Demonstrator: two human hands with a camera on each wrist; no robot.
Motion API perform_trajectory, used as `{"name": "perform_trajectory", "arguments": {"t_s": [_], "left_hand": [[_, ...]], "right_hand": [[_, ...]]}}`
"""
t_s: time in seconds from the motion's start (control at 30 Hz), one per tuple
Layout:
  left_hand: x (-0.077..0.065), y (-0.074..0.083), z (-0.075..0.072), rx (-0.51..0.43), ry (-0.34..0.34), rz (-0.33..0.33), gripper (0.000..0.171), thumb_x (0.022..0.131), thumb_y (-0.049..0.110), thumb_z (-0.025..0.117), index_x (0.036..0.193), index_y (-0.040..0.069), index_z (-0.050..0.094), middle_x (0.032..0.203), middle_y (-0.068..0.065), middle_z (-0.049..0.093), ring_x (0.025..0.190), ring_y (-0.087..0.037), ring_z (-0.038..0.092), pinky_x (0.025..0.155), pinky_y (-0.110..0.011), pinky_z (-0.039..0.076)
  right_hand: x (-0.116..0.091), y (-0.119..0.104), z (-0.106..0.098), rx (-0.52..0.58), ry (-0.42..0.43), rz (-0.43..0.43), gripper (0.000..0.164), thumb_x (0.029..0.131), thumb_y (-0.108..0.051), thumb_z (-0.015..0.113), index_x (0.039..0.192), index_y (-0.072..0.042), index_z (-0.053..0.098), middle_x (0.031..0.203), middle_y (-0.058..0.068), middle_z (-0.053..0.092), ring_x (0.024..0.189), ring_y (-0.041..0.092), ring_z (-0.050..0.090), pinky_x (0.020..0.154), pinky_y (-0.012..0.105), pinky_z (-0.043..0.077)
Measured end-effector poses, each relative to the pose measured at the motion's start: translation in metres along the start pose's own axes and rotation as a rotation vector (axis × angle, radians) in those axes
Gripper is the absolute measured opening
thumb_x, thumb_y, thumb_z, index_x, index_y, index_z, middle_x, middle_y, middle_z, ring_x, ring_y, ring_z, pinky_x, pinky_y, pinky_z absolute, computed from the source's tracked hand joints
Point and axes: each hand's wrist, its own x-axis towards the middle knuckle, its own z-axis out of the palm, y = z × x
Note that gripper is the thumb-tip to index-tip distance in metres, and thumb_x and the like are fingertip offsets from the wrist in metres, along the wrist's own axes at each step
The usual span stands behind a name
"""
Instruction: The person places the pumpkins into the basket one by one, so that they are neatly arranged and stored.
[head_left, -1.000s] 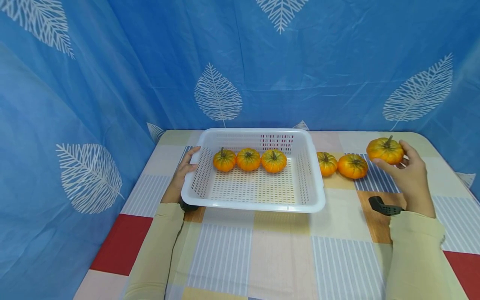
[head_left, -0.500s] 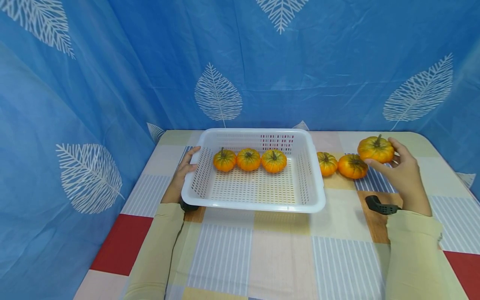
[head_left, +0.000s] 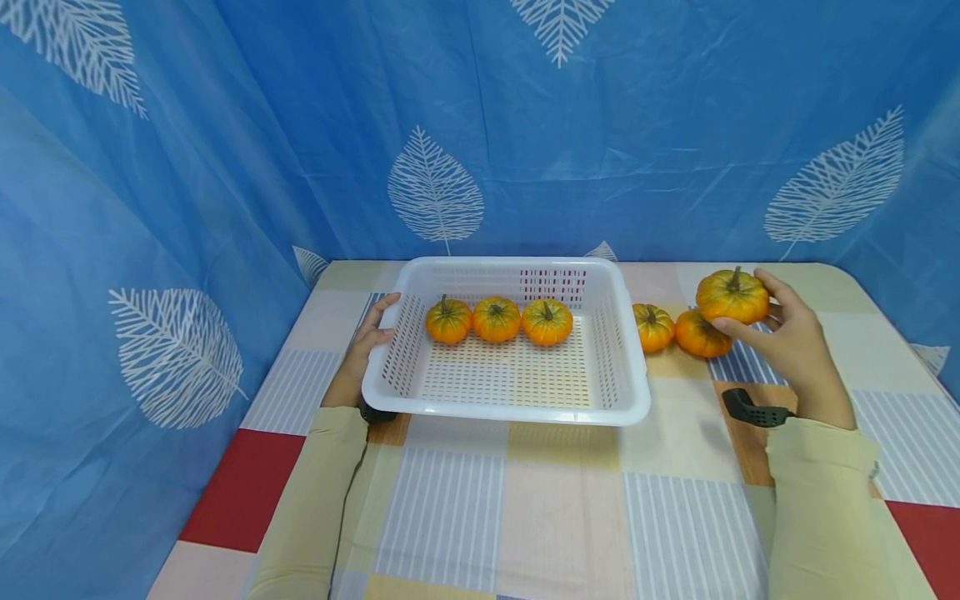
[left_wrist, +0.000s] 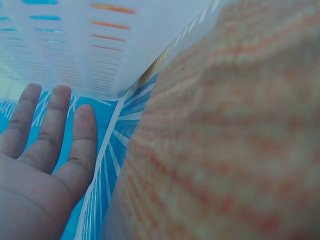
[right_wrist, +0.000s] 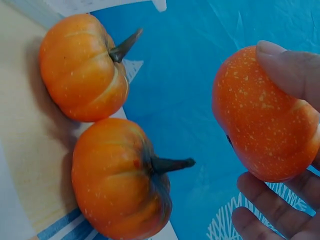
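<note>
My right hand [head_left: 795,342] holds a small orange-green pumpkin [head_left: 732,296] between thumb and fingers, raised above the table. Below and left of it sit two more pumpkins, a nearer one [head_left: 702,337] partly hidden by the held one and another [head_left: 652,327] beside the basket. The white plastic basket [head_left: 502,412] contains a row of three pumpkins [head_left: 497,320]. At the basket's left wall is my left hand [head_left: 362,354], fingers extended against or close to it. The left wrist view shows several straight fingers [left_wrist: 59,115] near the slotted wall; contact is unclear there.
A patchwork-checked cloth [head_left: 562,525] covers the table. Blue curtains [head_left: 637,125] with white leaf prints hang behind and to the left. Dark wrist straps [head_left: 757,410] sit at both wrists, and a thin cable runs along the left sleeve.
My right hand has moved left with the held pumpkin, which now overlaps the nearer table pumpkin in the head view. The left hand and basket have stayed put.
</note>
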Motion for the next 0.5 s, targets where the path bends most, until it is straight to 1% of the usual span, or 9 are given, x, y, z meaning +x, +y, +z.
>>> {"name": "perform_trajectory", "arguments": {"t_s": [0.13,0.27,0.37,0.5], "left_hand": [[-0.001,0.001,0.001,0.005,0.007,-0.008,0.062,0.096,0.014,0.037,0.154,0.037,0.040,0.176,-0.014,0.014,0.140,-0.038,0.033,0.105,-0.051,0.039],[-0.001,0.002,0.001,-0.016,-0.003,0.005,0.061,0.096,0.013,0.037,0.151,0.039,0.042,0.176,-0.016,0.013,0.140,-0.037,0.033,0.105,-0.050,0.038],[-0.002,0.002,0.001,-0.021,-0.010,0.012,0.061,0.096,0.012,0.037,0.150,0.039,0.042,0.176,-0.016,0.013,0.139,-0.037,0.033,0.104,-0.049,0.039],[-0.001,0.001,0.000,-0.028,-0.019,0.023,0.061,0.095,0.012,0.036,0.149,0.038,0.043,0.175,-0.017,0.014,0.136,-0.037,0.035,0.102,-0.045,0.043]], "right_hand": [[0.000,-0.004,0.003,0.008,-0.022,-0.034,0.094,0.104,-0.027,0.074,0.174,-0.010,0.014,0.176,0.029,0.016,0.150,0.064,0.029,0.124,0.064,0.023],[-0.001,-0.009,0.005,-0.004,-0.042,-0.056,0.093,0.104,-0.026,0.074,0.174,-0.010,0.015,0.175,0.030,0.018,0.151,0.063,0.029,0.123,0.062,0.026],[-0.001,-0.012,0.007,-0.021,-0.051,-0.062,0.093,0.103,-0.026,0.075,0.174,-0.010,0.016,0.174,0.030,0.020,0.150,0.062,0.031,0.122,0.060,0.028],[-0.001,-0.016,0.010,-0.025,-0.065,-0.074,0.093,0.103,-0.026,0.075,0.173,-0.010,0.017,0.175,0.028,0.020,0.151,0.061,0.030,0.121,0.063,0.027]]}}
